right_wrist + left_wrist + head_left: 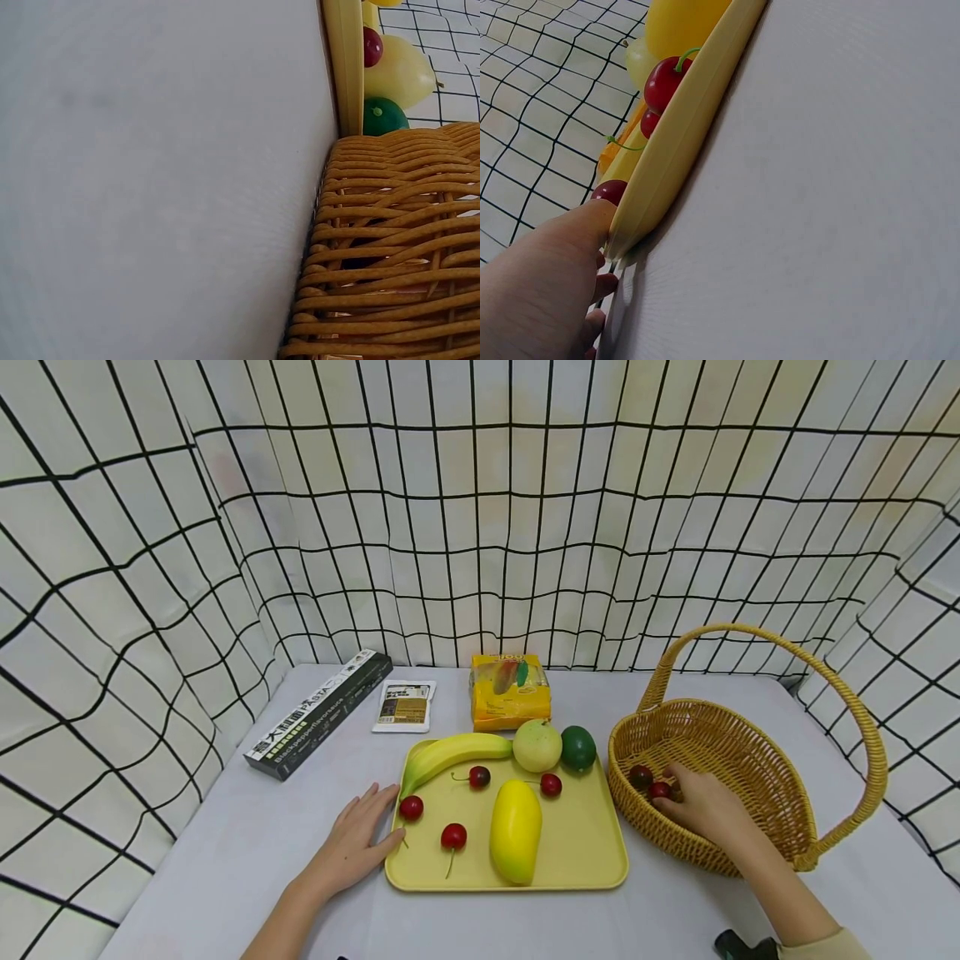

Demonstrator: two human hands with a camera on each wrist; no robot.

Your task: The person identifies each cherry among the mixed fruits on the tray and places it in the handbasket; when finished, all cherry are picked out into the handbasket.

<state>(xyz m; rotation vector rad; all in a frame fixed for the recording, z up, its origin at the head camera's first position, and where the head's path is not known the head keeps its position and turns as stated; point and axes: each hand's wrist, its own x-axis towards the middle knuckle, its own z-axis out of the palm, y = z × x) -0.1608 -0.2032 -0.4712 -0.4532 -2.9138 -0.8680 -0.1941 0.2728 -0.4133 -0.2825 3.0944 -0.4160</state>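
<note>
My right hand [701, 802] reaches into the wicker basket [780, 768], thumb and fingers around a red cherry [660, 790]. A darker cherry [641, 777] lies beside it in the basket. In the right wrist view the basket's woven wall [397, 247] hides that hand. My left hand [352, 843] rests at the left edge of the yellow tray [577, 852], its thumb touching the rim and its fingers extended. On the tray are several cherries [453, 837], a banana [457, 752], a yellow mango [516, 832], a pale green round fruit [537, 746] and a dark green fruit [578, 749].
Behind the tray stands a yellow package [511, 692]. A small white-and-brown sachet [403, 707] and a long dark pasta box [321, 714] lie to the left. The basket's tall handle [847, 693] arches above it. Black-gridded white cloth [450, 568] encloses the table.
</note>
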